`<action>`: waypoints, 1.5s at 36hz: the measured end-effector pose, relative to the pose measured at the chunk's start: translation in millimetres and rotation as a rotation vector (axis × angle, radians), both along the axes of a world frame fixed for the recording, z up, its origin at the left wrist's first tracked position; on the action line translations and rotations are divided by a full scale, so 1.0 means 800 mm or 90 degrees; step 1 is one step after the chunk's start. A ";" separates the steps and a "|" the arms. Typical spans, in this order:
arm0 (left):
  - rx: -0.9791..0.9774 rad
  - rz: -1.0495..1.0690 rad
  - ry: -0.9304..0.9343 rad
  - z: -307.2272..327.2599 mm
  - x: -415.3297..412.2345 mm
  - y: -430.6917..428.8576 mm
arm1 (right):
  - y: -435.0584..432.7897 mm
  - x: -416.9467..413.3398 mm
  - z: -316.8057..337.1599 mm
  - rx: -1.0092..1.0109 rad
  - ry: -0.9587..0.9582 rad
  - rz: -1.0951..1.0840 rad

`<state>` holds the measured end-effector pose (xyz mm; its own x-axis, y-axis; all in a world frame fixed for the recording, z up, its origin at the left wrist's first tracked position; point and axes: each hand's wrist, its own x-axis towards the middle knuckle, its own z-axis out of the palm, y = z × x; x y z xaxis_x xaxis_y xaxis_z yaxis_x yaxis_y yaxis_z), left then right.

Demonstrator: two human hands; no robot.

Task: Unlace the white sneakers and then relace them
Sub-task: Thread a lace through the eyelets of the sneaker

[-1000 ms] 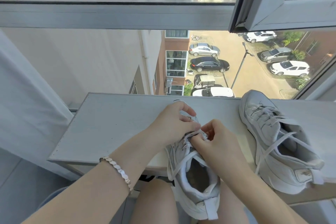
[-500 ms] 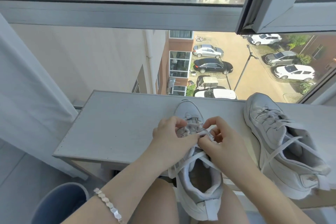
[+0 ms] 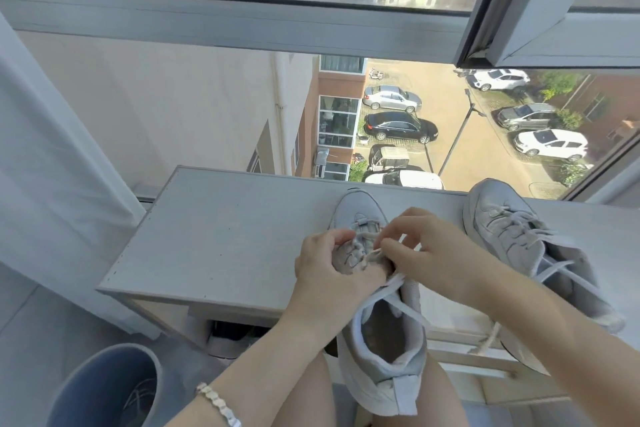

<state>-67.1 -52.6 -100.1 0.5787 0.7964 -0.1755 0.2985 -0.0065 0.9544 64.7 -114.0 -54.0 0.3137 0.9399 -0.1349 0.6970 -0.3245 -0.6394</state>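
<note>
While the left hand (image 3: 325, 263) grips the sneaker (image 3: 360, 208), the right hand (image 3: 433, 253) pinches its soft, limp lace (image 3: 371, 254), probably best held near the eyelets.

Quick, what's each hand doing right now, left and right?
Left hand: closed, gripping the near sneaker at its laced front.
Right hand: closed, fingertips pinching the lace on that sneaker.
</note>
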 end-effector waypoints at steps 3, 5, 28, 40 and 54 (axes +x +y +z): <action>0.006 0.048 -0.037 -0.001 0.002 -0.003 | 0.007 0.005 0.007 -0.046 0.004 0.022; -0.009 0.097 -0.098 -0.001 0.003 -0.008 | 0.010 0.005 0.010 -0.066 0.038 0.033; -0.039 0.145 -0.146 0.004 0.000 -0.016 | 0.037 -0.010 0.008 -0.080 -0.049 -0.013; -0.025 0.157 -0.115 0.006 0.001 -0.017 | 0.039 -0.007 0.011 -0.145 -0.109 0.109; -0.020 0.189 -0.114 0.007 0.008 -0.015 | 0.017 0.002 -0.002 0.013 0.205 -0.068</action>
